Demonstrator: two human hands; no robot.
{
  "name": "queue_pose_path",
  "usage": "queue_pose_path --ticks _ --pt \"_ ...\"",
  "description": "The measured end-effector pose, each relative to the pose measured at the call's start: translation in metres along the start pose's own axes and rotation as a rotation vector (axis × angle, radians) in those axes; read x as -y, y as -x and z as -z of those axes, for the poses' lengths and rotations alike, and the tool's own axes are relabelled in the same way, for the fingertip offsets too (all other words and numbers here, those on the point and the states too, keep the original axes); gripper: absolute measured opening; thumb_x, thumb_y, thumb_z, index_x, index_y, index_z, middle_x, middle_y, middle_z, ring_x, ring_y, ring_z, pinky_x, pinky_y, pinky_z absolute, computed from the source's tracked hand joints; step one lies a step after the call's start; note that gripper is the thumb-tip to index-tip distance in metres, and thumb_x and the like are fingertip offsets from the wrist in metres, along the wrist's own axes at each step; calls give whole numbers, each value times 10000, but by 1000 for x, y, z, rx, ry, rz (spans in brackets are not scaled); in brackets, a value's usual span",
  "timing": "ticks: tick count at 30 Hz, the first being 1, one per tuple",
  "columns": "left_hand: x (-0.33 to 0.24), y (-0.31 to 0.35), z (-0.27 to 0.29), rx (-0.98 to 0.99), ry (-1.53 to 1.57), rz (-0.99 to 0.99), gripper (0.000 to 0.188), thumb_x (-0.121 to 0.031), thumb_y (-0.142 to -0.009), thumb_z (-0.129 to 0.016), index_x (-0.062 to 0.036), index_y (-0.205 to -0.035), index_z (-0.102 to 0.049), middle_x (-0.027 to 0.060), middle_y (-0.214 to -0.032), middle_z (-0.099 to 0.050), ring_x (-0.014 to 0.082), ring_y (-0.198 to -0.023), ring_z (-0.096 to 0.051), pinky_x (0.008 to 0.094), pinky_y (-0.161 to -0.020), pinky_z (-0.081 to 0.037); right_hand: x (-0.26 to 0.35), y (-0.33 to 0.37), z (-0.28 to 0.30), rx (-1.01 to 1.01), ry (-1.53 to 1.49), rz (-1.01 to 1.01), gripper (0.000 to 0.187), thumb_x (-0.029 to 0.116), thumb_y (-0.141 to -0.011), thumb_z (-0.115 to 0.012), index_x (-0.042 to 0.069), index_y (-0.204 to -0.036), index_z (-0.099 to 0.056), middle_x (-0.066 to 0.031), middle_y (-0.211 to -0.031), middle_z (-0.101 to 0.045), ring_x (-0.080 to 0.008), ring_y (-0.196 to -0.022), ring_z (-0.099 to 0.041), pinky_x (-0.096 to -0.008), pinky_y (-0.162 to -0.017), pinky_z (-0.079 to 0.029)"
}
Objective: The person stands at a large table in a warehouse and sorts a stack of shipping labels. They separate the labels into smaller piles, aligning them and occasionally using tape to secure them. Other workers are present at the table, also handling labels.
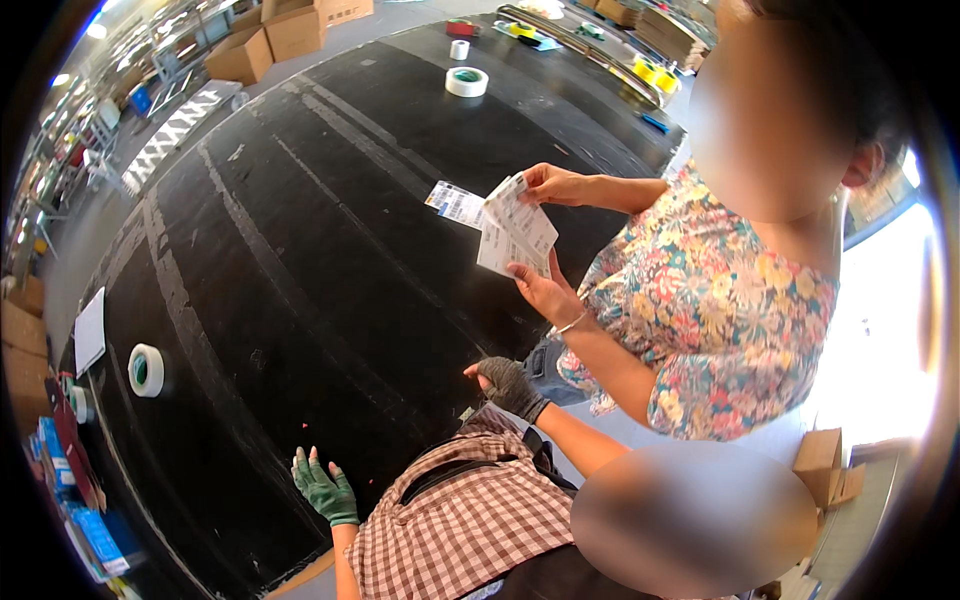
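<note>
Tabletop [330,310] part-hidden beneath left hand [326,492]

At upper right, blur is covering the co-worker's face [785,120]. At lower right, a blurred oval [693,518] is hiding the upper end of the wearer's right arm [585,440]. The lower edge is cutting off the left forearm [344,560]. Mid-frame, print on the white sheets [517,232] is appearing too small to read.

Brown cardboard boxes [240,57] stand on grey floor [90,215] beyond a broad black table [340,310]; white light [880,320] glares at right.
</note>
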State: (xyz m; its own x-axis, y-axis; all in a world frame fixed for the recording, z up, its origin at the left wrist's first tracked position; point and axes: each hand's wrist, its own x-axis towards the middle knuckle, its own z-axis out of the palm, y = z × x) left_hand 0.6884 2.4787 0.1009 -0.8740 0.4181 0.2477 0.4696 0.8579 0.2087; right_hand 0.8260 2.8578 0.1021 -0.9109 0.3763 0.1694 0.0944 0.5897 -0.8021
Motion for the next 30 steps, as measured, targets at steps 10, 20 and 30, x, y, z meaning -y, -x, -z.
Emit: queue_pose_path --ticks 10,20,30 --pt "-37 8 23 7 -90 55 393 -219 -956 -473 -56 -1311 -517 146 -1438 -429 346 -1325 -395 479 -1117 -279 -2 -39 16 -318 59 52 193 -10 -817 -548 60 -967 -649 -117 -915 -655 -299 -878 -630 -383 -809 -504" --pt "-44 11 30 43 -84 84 399 -194 -945 -481 -62 -1321 -506 127 -1436 -435 335 -1328 -391 466 -1111 -287 -7 -29 28 -256 -33 34 201 -16 -812 -538 60 -958 -653 -97 -909 -652 -279 -886 -625 -365 -814 -503" --pt "-39 18 16 1 -70 61 386 -214 -957 -475 -67 -1311 -520 120 -1426 -448 334 -1318 -405 463 -1097 -314 40 -135 11 510 1449 773 135 100 -854 -587 63 -849 -717 -80 -766 -682 -217 -695 -629 -409 -838 -476"
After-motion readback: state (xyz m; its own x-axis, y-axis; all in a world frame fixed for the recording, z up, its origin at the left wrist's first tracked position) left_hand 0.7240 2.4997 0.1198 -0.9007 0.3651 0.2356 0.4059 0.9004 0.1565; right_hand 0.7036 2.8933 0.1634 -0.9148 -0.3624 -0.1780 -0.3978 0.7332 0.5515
